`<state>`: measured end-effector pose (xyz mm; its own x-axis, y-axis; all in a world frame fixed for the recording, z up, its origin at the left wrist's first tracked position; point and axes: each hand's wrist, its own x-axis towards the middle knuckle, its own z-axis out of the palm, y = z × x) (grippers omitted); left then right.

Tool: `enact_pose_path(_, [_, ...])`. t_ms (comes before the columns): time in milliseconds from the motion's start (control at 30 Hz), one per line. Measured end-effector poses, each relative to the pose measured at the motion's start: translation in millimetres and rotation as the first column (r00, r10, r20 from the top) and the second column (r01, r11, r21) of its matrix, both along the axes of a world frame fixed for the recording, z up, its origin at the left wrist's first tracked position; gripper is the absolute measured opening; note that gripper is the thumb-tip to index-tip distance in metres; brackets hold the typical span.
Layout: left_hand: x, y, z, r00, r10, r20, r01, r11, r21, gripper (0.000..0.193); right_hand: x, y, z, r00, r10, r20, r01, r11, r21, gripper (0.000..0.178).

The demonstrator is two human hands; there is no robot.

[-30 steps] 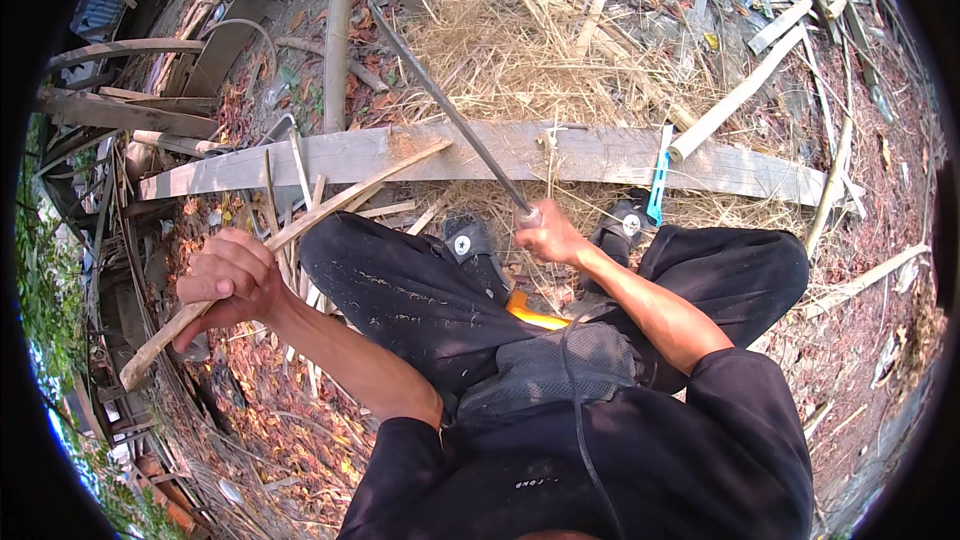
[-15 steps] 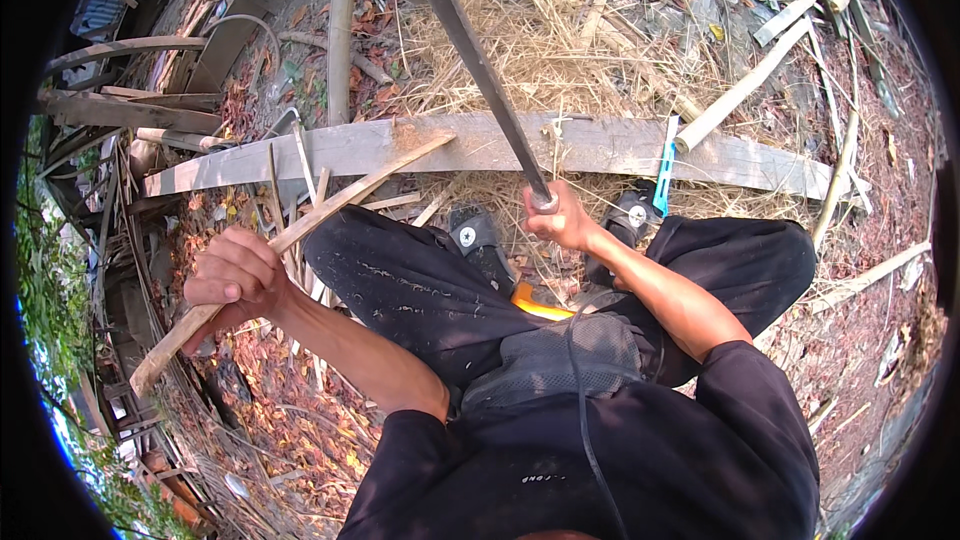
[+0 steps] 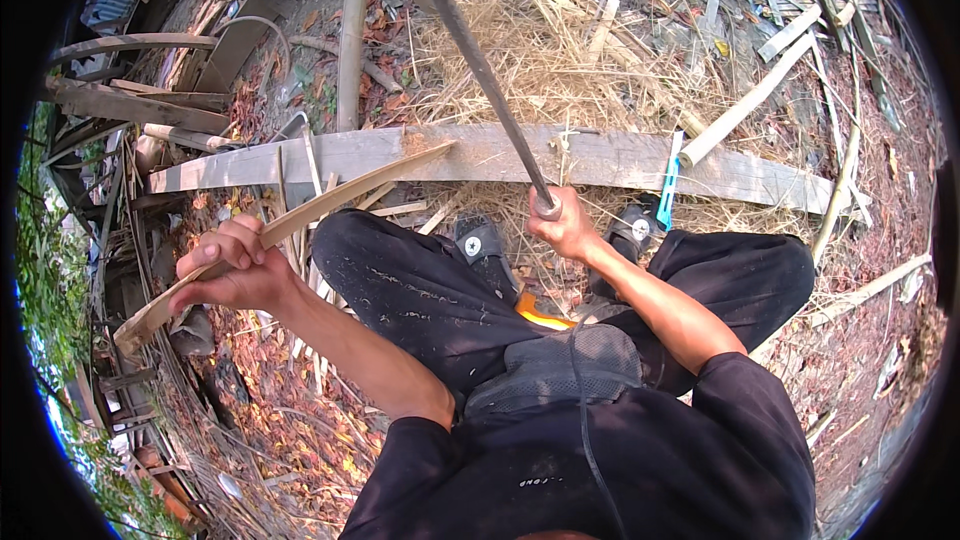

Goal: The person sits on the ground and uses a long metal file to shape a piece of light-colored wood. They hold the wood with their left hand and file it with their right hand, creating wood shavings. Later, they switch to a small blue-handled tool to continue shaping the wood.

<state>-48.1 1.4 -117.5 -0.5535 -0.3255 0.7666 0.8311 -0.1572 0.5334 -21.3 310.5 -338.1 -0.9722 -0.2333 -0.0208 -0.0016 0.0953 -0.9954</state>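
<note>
My left hand (image 3: 240, 265) is closed around a flat wooden strip (image 3: 350, 197), thumb underneath and fingers over its top edge. The strip slants up to the right, its far end over the long grey plank (image 3: 480, 153) lying across in front of me; whether it touches is unclear. In my right hand (image 3: 563, 230) is the butt end of a long, dark, narrow bar-like tool (image 3: 478, 68), raised and pointing away past the plank. Whether it has a blade edge I cannot tell. An orange curved piece (image 3: 543, 315) shows between my legs.
A light blue tool (image 3: 668, 185) leans on the plank by my right foot. Dry straw (image 3: 530, 40) and a pale pole (image 3: 750, 100) lie beyond it. At the left is a pile of old boards (image 3: 140, 115). Leaves and thin strips litter the ground.
The strip has turned in my left hand, showing more of its edge, and its near end has risen. My left fingers have loosened and shifted. The dark tool has barely moved.
</note>
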Motion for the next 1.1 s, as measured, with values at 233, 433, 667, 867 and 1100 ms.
enact_pose_path(233, [-11.6, 10.9, 11.3, 0.991, 0.122, 0.050, -0.121, 0.992, -0.037, 0.066, 20.7, 16.1, -57.6, 0.739, -0.083, 0.668, -0.148, 0.948, 0.281, 0.018])
enact_pose_path(433, [-13.1, 15.6, 20.0, 0.932, 0.266, 0.247, -0.306, 0.942, 0.139, 0.066, -15.9, 40.3, -15.6, 0.895, -0.138, 0.423, -0.062, 0.903, 0.426, 0.024])
enact_pose_path(667, [-13.3, 34.8, 30.8, 0.908, 0.345, 0.238, -0.352, 0.936, -0.017, 0.068, -75.8, 85.3, 41.9, 0.925, -0.323, 0.201, 0.082, 0.686, 0.723, 0.049])
enact_pose_path(867, [-22.5, 50.1, 49.7, 0.967, 0.175, 0.184, -0.133, 0.966, -0.221, 0.067, -140.0, 125.1, 50.1, 0.862, -0.486, -0.143, 0.413, 0.509, 0.755, 0.042])
enact_pose_path(1100, [-36.5, 21.1, 55.9, 0.990, 0.093, 0.109, -0.053, 0.946, -0.320, 0.038, -70.1, 206.7, -0.7, 0.712, -0.591, 0.380, 0.036, 0.572, 0.820, 0.045])
